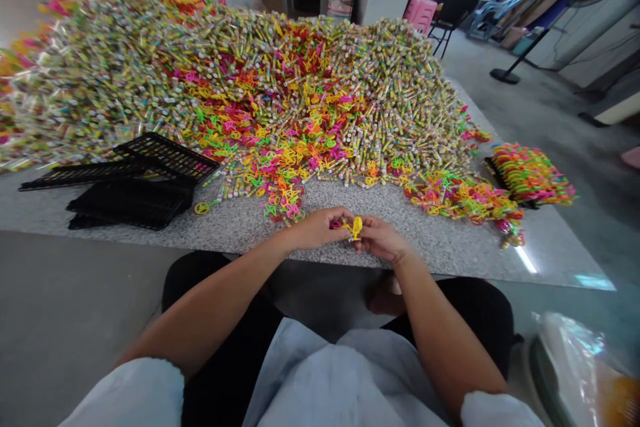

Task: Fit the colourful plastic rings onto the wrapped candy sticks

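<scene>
My left hand [320, 229] and my right hand [383, 238] meet above the front edge of the granite table. Between their fingertips is a small yellow plastic piece [357, 227] with a rounded top, pinched from both sides. A bit of magenta plastic [336, 223] shows at my left fingers; whether it is a separate piece I cannot tell. Just beyond the hands lies a heap of loose yellow, orange, pink and green plastic pieces [287, 195]. Behind it rises a large pile of small clear tubes with coloured contents [395, 80].
Black plastic grid trays [133, 203] are stacked at the left on the granite table [240, 227]. One tray filled with colourful pieces [535, 173] stands at the right end. Loose pieces [460, 197] spread before it. A plastic-wrapped bundle [570, 360] sits at the lower right.
</scene>
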Demonstrator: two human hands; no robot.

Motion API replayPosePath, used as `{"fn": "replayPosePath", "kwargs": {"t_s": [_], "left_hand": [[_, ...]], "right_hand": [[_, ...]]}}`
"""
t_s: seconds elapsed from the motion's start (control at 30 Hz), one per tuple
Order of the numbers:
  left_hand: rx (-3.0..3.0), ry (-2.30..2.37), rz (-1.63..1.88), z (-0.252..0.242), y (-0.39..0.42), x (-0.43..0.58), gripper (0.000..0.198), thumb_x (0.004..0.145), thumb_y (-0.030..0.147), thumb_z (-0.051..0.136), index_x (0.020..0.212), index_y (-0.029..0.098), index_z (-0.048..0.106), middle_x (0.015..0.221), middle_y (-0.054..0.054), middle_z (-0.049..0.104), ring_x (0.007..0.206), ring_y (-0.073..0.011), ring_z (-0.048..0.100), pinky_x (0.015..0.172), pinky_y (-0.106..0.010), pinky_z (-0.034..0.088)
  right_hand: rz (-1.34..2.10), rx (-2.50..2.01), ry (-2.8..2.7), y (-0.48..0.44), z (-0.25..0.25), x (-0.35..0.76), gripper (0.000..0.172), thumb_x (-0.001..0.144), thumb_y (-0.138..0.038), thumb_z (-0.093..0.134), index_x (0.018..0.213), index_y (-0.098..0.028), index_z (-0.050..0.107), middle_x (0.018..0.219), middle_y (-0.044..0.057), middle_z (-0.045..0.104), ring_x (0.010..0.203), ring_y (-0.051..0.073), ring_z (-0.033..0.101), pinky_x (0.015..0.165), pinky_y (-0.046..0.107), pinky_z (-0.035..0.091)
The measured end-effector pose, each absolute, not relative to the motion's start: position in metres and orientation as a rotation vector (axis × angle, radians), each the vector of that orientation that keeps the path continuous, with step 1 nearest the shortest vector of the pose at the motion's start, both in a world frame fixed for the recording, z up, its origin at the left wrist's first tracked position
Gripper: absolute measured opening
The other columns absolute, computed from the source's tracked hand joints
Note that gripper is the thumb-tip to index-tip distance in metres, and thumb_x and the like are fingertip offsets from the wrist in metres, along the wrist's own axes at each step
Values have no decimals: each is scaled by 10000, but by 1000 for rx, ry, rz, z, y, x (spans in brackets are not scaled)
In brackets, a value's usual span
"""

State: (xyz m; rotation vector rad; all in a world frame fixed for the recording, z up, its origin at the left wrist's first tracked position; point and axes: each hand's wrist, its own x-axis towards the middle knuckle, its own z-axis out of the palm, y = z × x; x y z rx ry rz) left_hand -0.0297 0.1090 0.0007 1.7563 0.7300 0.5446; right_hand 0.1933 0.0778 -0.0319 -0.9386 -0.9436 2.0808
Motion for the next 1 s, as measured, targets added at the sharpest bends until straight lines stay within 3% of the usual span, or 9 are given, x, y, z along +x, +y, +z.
{"fn": "replayPosePath", "kwargs": {"t_s": [0.2,0.37,0.53,0.7,0.8,1.0], "left_hand": [[1654,794,528,1,113,-36,507,875,388,680,1351,258,568,831,18,660,647,-122,582,596,-237,446],[1764,949,601,-5,120,-38,286,838,369,698,1080,220,726,849,-9,709,733,-155,630,656,-263,479],[1871,1167,698,-11,119,-31,144,827,313,690,918,206,723,793,-9,709,708,-169,626,663,-284,464],[2058,1152,748,-13,113,-25,68,840,262,685,886,213,701,793,-10,669,717,-165,590,698,-288,445],[2141,1093,758,-14,111,-24,30,853,236,660,858,213,679,773,-4,632,733,-163,576,714,-286,435],[2170,1031,758,-16,113,-27,55,870,252,671,838,207,675,805,-10,618,768,-166,580,702,-289,420]], "right_hand": [[2045,-974,-988,71,-31,192,302,748,-308,825,1009,-191,727,758,-20,660,540,80,532,601,260,569],[1792,-1132,-916,76,-29,210,279,708,-303,824,945,-195,723,770,-7,684,578,104,582,606,267,566],[1384,-1200,-940,74,-10,215,282,764,-368,790,1005,-250,701,784,-8,680,710,159,667,626,279,565],[1335,-1246,-1182,62,-4,182,246,838,-397,702,1035,-262,644,641,-45,607,475,132,537,429,252,423],[1202,-1351,-1280,58,-11,169,225,841,-384,675,1020,-259,618,727,-25,661,482,134,553,447,266,437],[1089,-1415,-1410,58,-15,174,185,853,-326,631,1024,-255,627,671,-36,625,478,141,543,479,279,430]]}}
